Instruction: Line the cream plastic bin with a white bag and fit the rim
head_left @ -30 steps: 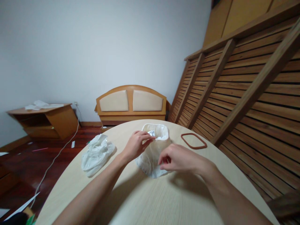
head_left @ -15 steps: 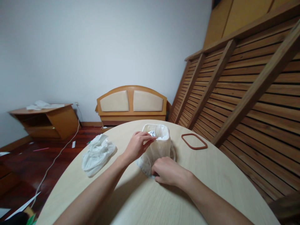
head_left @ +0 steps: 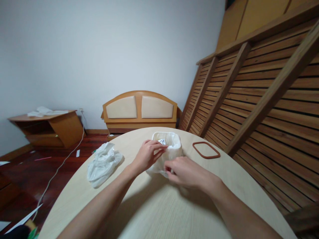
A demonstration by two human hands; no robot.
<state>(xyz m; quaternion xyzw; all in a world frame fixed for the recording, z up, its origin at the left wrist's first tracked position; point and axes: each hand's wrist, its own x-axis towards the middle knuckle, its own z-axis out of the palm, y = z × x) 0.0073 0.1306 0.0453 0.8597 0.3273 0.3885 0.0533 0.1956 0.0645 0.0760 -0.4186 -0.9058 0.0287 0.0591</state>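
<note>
A small cream bin (head_left: 171, 149) lined with a white plastic bag (head_left: 156, 169) stood near the far edge of the round table (head_left: 154, 212), about midway across it. The left hand (head_left: 147, 156) was closed in a pinch on the liner at the bin's near-left rim, just beside a crumpled bit of foil (head_left: 161, 142) lying inside. The right hand (head_left: 185, 172) was curled low against the bin's near side, its fingertips gripping the loose skirt of the bag where it bunched on the table. To do this step well, the 2 hands probably needed to work against each other: the upper pinch holding the rim steady while the lower one drew the slack evenly, gently enough that the thin film did not tear or tip the light bin. A second crumpled bag (head_left: 103, 164) lay toward the left edge, and a brown rectangular ring (head_left: 206, 150) lay well apart toward the right edge.
</note>
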